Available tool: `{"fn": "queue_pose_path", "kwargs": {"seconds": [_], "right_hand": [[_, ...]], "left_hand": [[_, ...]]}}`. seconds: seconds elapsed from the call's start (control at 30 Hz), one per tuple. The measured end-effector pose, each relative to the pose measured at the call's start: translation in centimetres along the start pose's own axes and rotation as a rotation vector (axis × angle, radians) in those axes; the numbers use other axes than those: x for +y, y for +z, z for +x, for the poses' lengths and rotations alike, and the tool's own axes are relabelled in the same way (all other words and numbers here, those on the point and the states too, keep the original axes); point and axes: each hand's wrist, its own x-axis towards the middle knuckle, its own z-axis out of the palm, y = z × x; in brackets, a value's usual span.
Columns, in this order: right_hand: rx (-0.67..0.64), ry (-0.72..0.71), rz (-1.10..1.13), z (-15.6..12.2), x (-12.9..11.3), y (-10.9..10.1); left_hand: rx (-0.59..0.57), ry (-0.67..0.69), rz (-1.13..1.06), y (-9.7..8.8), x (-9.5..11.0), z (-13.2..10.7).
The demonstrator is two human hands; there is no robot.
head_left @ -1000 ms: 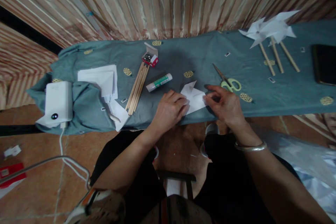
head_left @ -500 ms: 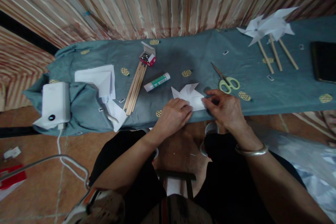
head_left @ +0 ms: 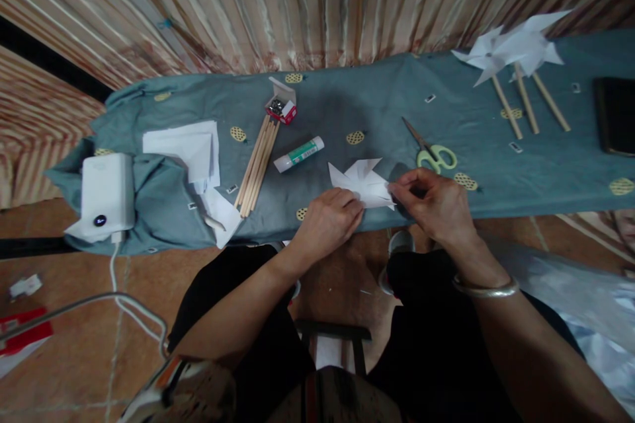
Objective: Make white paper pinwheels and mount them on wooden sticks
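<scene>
At the near edge of the desk (head_left: 496, 172), pinching the right tip of a white paper pinwheel (head_left: 362, 182) with the right hand (head_left: 436, 205), thumb and forefinger closed on the paper. Pressing on its lower left edge with the left hand (head_left: 327, 218), fingers bent and their tips on the sheet; cannot tell whether the thumb grips from beneath.

Compared with a second ago: left hand drawn back toward the desk edge, no longer covering the paper, so a left-pointing flap now lies bare; right hand shifted a little rightward.

Lying flat on the blue-grey cloth, with the long axis running left to right and dipping slightly at the right. One point aimed left, one aimed up toward the far side, one aimed right into the pinch.

Just beyond the right hand, yellow-handled scissors (head_left: 431, 152), blades toward the far left. Beyond the left hand, a glue stick (head_left: 299, 154); left of that, a bundle of wooden sticks (head_left: 258, 165) leading up to an open pin box (head_left: 282, 108). Farther left, loose white paper sheets (head_left: 186, 149). At the far right, finished pinwheels (head_left: 516, 49) on sticks.
</scene>
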Motion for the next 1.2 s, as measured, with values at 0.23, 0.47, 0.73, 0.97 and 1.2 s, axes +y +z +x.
{"fn": "queue_pose_path", "kwargs": {"seconds": [0.23, 0.47, 0.73, 0.97, 1.2], "right_hand": [[0.008, -0.13, 0.113, 0.0, 0.8, -0.8], [-0.253, -0.229, 0.402, 0.3, 2.2, -0.8], [-0.294, -0.207, 0.418, 0.4, 1.5, -0.2], [-0.314, -0.236, 0.323, 0.4, 1.0, 0.1], [-0.36, -0.247, 0.312, 0.6, 1.3, -0.1]], "left_hand": [[0.039, 0.01, 0.016, 0.0, 0.0, -0.2], [0.031, 0.002, 0.023, -0.1, 0.1, -0.3], [0.013, 0.029, 0.018, -0.1, 0.3, -0.3], [0.005, 0.034, 0.005, 0.0, 0.2, -0.4], [0.014, 0.008, -0.014, 0.0, 0.1, -0.5]]}}
